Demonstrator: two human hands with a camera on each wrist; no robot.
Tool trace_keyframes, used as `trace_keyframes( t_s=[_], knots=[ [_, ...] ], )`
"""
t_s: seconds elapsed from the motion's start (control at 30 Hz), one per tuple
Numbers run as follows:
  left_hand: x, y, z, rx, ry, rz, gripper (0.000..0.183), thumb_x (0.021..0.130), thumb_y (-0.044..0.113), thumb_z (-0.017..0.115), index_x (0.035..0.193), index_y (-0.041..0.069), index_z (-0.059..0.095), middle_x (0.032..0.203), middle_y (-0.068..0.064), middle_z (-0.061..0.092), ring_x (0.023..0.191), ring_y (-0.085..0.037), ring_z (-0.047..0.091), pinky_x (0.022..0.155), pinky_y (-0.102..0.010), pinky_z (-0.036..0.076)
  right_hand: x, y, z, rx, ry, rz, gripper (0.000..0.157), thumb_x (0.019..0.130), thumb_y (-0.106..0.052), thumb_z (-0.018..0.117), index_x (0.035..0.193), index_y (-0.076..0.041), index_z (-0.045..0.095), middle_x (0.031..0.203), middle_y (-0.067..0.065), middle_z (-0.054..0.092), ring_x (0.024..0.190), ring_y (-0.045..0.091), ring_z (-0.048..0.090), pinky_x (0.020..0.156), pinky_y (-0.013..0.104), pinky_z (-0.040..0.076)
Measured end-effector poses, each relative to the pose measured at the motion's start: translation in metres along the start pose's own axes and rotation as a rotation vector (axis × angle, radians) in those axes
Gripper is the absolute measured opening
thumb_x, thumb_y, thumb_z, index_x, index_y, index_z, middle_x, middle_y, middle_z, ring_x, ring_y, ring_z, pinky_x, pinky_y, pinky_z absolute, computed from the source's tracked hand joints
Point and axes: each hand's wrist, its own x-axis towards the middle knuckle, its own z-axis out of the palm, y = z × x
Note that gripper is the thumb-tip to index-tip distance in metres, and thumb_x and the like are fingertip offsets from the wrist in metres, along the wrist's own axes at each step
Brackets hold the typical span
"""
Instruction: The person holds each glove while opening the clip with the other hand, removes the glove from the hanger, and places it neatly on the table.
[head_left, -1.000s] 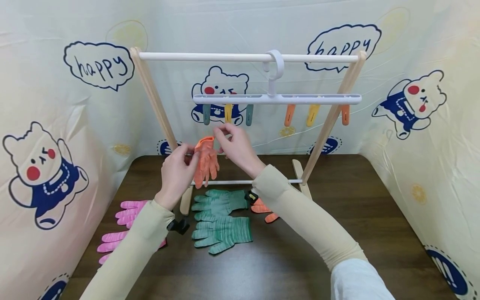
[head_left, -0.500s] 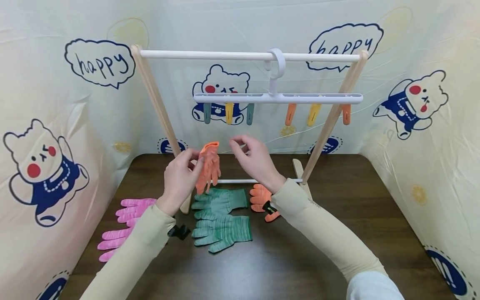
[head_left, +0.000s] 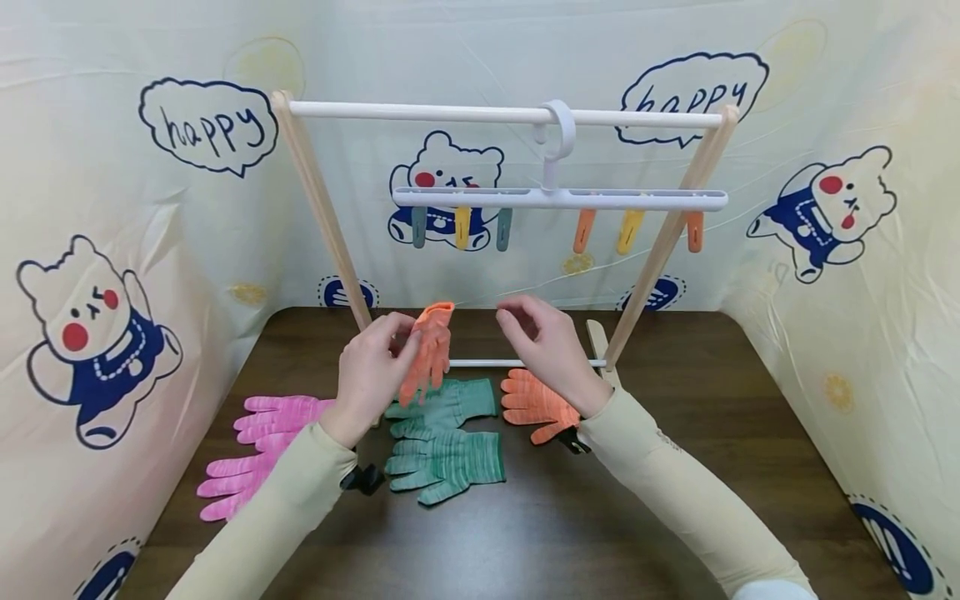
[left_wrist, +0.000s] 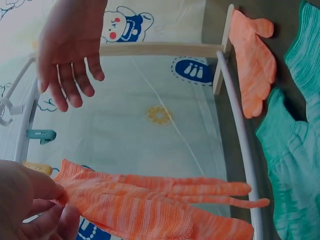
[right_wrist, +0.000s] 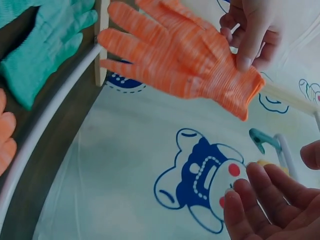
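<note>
My left hand pinches the orange glove by its cuff; it hangs fingers-down in front of the drying rack's lower rail, above the green gloves. My right hand hovers just right of the glove, fingers loosely curled around nothing. A second orange glove lies on the desk, partly hidden by my right wrist. My left forearm covers part of the pink gloves.

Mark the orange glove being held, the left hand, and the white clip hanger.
orange glove [head_left: 429,350], head view, on its palm.
left hand [head_left: 372,375], head view, on its back.
white clip hanger [head_left: 558,198], head view, on its bar.
</note>
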Motion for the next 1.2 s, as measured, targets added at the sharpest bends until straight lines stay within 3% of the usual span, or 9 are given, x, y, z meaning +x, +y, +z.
trace_keyframes(
  t_s=[0.33,0.5,0.83,1.2],
  knots=[
    [-0.011,0.006,0.004,-0.008,-0.015,0.036,0.012,0.096,0.014,0.075,0.106,0.007,0.072,0.090,-0.006,0.067,0.069,-0.019,0.065,0.059,-0.037,0.054,-0.026,0.017,-0.013,-0.060,-0.005,0.088,0.030,0.107,-0.030,0.059,0.130,-0.012,0.069,0.119,0.003,0.070,0.103,0.020,0.062,0.088,0.041,0.055],
    [-0.015,0.010,0.006,-0.009,-0.016,0.059,0.012,0.095,0.013,0.076,0.105,0.008,0.072,0.089,-0.007,0.070,0.065,-0.018,0.059,0.057,-0.035,0.051,-0.038,0.025,-0.020,-0.095,0.030,0.066,0.029,0.106,-0.026,0.061,0.127,-0.008,0.069,0.116,0.006,0.071,0.105,0.024,0.061,0.087,0.045,0.057],
    [-0.024,0.016,0.008,-0.028,-0.047,0.091,0.013,0.094,0.012,0.078,0.106,0.009,0.073,0.091,-0.005,0.073,0.069,-0.016,0.064,0.059,-0.032,0.055,-0.061,0.035,-0.031,-0.185,0.080,0.014,0.027,0.104,-0.023,0.064,0.124,-0.006,0.070,0.119,0.009,0.072,0.110,0.028,0.066,0.083,0.047,0.061],
    [-0.029,0.019,0.012,-0.028,-0.051,0.122,0.009,0.094,0.013,0.078,0.101,0.011,0.074,0.086,-0.001,0.070,0.075,-0.014,0.065,0.063,-0.033,0.053,-0.086,0.053,-0.040,-0.247,0.123,0.041,0.022,0.102,-0.018,0.067,0.119,-0.004,0.072,0.105,0.008,0.072,0.096,0.025,0.062,0.081,0.045,0.053]
  ],
)
